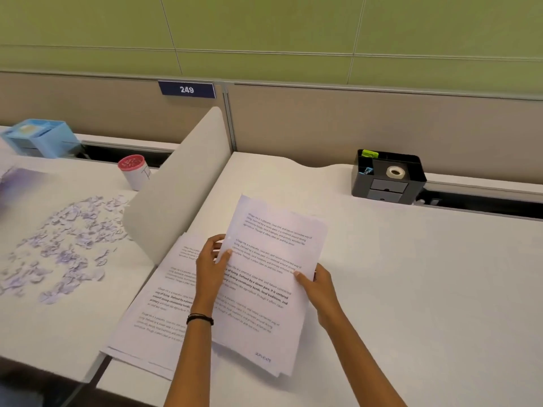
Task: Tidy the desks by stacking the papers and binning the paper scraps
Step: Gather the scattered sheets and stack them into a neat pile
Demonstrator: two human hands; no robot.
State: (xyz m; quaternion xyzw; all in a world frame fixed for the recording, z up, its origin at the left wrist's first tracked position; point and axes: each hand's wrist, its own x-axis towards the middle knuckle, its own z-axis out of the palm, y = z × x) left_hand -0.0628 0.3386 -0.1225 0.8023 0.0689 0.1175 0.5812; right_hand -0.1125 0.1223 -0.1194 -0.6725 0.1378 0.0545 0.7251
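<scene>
Both grips are on the sheaf of papers (273, 277); the left grip (213, 261) pinches its left edge, thumb on top, fingers curled behind; the right grip (318, 286) clamps the right edge the same way; beneath the left grip, more printed sheets (152, 312) lie spread on the surface (411, 289); further left, past the divider (176, 183), paper scraps (67, 248) litter the neighbouring surface; a black organiser (388, 176) sits well beyond the right grip.

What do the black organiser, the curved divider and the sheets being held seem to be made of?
Black organiser: likely moulded plastic, smooth with a slight sheen. Curved divider: possibly fabric-covered or matte board; dull, even grey surface. Sheets: thin white printer paper, matte, bending between the left hand and right hand.
</scene>
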